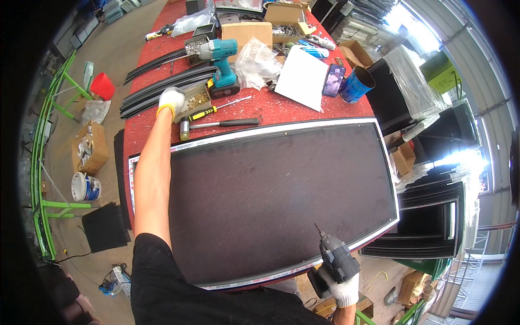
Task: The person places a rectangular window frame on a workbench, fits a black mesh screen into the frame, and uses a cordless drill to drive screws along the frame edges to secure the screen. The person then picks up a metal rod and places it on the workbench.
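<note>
My left hand (172,99) wears a white glove with a yellow cuff. It reaches across the panel to the left edge of a small tray of brass-coloured screws (197,101); its fingers are not clear enough to tell what they hold. My right hand (344,290), also in a white glove, is wrapped round the grip of a black cordless drill (337,258). The bit points up and away, over the near right part of a large dark panel (281,189) with a white-edged frame. A hammer (225,123) and a yellow-and-black screwdriver (203,113) lie just beyond the frame.
On the red table (146,130) are a teal impact wrench (221,59), dark strips (157,95), a white sheet (301,78), a phone (333,80) and a blue can (357,85). Framed panels (417,222) lean at the right. A bucket (85,187) stands on the left floor.
</note>
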`<state>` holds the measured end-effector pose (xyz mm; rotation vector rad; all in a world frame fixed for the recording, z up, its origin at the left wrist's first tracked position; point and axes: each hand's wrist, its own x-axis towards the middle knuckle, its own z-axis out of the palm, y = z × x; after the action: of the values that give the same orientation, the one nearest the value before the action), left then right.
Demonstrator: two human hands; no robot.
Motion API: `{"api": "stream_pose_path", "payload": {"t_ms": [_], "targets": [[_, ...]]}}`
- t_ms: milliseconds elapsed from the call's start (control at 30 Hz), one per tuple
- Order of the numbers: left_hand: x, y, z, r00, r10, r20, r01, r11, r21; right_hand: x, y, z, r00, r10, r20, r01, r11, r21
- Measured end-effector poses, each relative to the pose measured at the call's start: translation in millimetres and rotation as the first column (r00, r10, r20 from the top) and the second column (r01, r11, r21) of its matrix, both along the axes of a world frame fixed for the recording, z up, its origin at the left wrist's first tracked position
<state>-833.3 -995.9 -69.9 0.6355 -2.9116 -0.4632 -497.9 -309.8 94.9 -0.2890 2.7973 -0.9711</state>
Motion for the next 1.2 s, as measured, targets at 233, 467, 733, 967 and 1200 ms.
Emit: {"api": "stream_pose_path", "payload": {"t_ms": [233,467,733,967,1200], "targets": [[137,128,59,0.917,0.345,-0.2,0.15,0.166,0.975,-17,-8,4,0.999,0.044,-0.023,-0.047,0.988,-0.147],[268,325,117,0.953,0.257,-0.157,0.251,-0.39,0.886,-47,-27,3,0.938,0.254,-0.235,-0.314,0.909,-0.273],[312,374,153,0.936,0.34,-0.095,0.292,-0.597,0.747,-69,-37,19,0.814,0.479,-0.328,-0.569,0.77,-0.287],[336,387,164,0.903,0.426,-0.053,0.291,-0.517,0.805,-65,-51,31,0.793,0.527,-0.305,-0.608,0.719,-0.337],[349,379,145,0.869,0.486,-0.09,0.336,-0.448,0.829,-69,-62,11,0.749,0.558,-0.357,-0.662,0.652,-0.37]]}}
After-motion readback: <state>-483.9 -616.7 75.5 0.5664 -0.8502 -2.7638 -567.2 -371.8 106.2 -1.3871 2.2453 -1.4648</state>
